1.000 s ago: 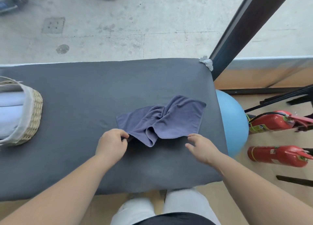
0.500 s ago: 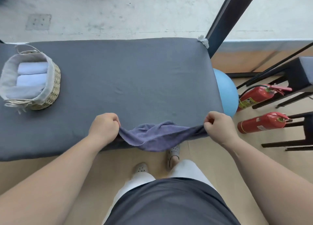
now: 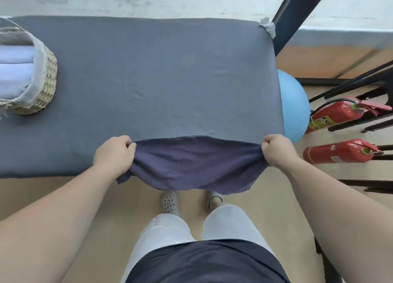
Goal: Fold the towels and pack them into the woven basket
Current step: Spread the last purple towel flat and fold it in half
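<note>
At the far left of the grey-covered worktop (image 3: 159, 70), a woven basket (image 3: 50, 78) with a cloth liner is sitting partly cut off by the picture's edge, and pale folded towels (image 3: 14, 67) are lying side by side inside it. Near the front edge of the worktop, the left hand (image 3: 113, 153) is curling into a fist and pinching one top corner of a dark blue towel (image 3: 191, 165). The towel is stretching flat between the two hands, with its top hem running just above the worktop's front edge and its lower part hanging down in front of the person's legs, well apart from the basket. The right hand (image 3: 276, 149) is gripping the opposite top corner with fingers curled tight. To the right of the worktop, a blue ball (image 3: 295, 104) is resting on the floor, and beyond it the farther fire extinguisher (image 3: 338, 114) and the nearer fire extinguisher (image 3: 340, 152) are lying on their sides.
</note>
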Tool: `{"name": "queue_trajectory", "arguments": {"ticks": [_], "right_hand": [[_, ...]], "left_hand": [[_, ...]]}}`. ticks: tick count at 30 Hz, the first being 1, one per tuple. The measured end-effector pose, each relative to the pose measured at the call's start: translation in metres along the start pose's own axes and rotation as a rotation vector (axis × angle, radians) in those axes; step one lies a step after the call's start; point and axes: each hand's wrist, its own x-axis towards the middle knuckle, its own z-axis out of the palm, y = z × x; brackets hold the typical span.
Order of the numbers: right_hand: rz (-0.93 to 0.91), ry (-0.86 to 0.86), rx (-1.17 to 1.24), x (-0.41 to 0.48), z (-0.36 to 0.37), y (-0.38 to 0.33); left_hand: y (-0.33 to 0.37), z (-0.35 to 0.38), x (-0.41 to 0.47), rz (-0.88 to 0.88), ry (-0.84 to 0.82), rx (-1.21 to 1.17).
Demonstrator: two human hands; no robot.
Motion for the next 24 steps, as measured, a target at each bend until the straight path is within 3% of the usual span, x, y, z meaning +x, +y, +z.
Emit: {"name": "queue_trajectory", "arguments": {"ticks": [6,12,18,24], "right_hand": [[-0.009,-0.040,-0.015,0.078,0.021,0.009],[-0.059,-0.035,-0.088,0.146,0.050,0.009],[-0.143,0.163,-0.084,0.204,0.061,-0.009],[-0.209,0.308,-0.143,0.268,0.038,-0.029]], "left_hand": [[0.045,0.050,0.048,-0.126,0.068,0.054],[0.067,0.092,0.118,-0.086,0.148,0.121],[0.067,0.104,0.190,-0.046,0.282,0.112],[0.066,0.072,0.261,0.016,0.426,0.070]]}}
